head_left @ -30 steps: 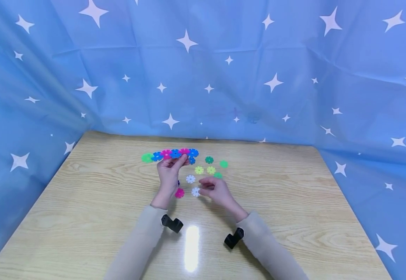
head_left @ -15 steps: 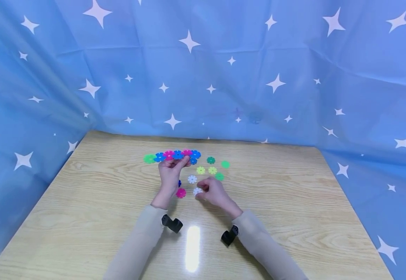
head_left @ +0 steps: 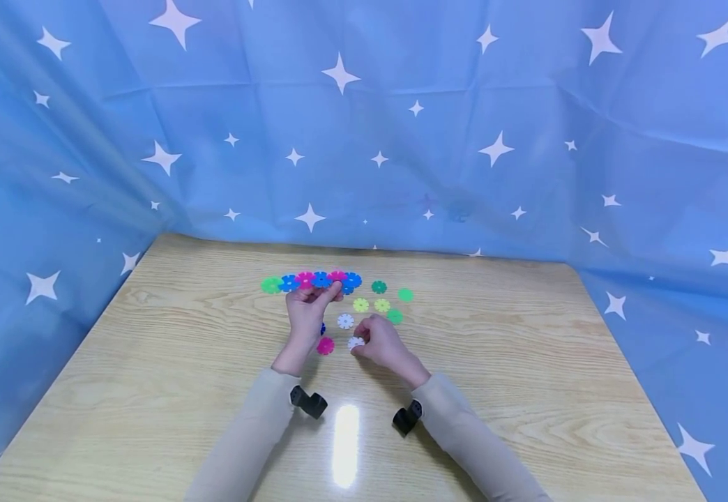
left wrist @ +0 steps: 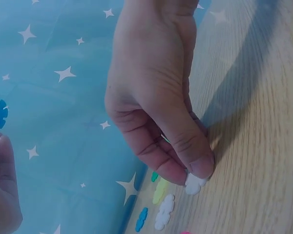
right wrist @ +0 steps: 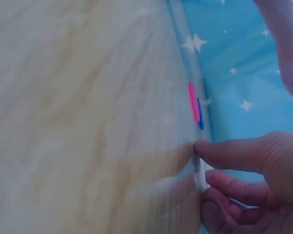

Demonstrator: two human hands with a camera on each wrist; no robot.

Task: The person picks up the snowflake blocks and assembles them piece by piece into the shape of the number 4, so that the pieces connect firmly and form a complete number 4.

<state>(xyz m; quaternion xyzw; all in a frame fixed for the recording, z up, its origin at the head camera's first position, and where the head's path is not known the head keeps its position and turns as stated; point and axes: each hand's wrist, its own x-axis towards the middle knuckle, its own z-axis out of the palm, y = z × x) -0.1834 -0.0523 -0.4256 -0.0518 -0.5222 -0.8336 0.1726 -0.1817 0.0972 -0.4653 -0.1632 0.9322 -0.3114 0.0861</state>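
My left hand point(head_left: 305, 318) holds up a row of joined snowflake discs point(head_left: 305, 280), light green at the left end and then blue and pink by turns. Thumb and fingers pinch the row near its right end. Low at the tabletop, my right hand point(head_left: 385, 341) has its thumb and fingertips on the edges of a white snowflake disc point(head_left: 355, 342). The left wrist view shows that thumb pressed on the white disc point(left wrist: 194, 185), fingers curled behind it. In the right wrist view the disc is seen edge-on, largely hidden by the fingers.
Loose snowflake discs lie around the hands: a second white one point(head_left: 345, 321), a pink one point(head_left: 325, 346), two yellow ones point(head_left: 360, 305), and several green ones point(head_left: 379, 286). A dark blue disc point(head_left: 323, 328) is partly behind my left wrist. A star-printed curtain point(head_left: 364, 139) stands behind the table.
My right hand has moved slightly left and down to the nearer white disc, and its thumb and fingers have closed on it. My left hand keeps holding the row, slightly lower.
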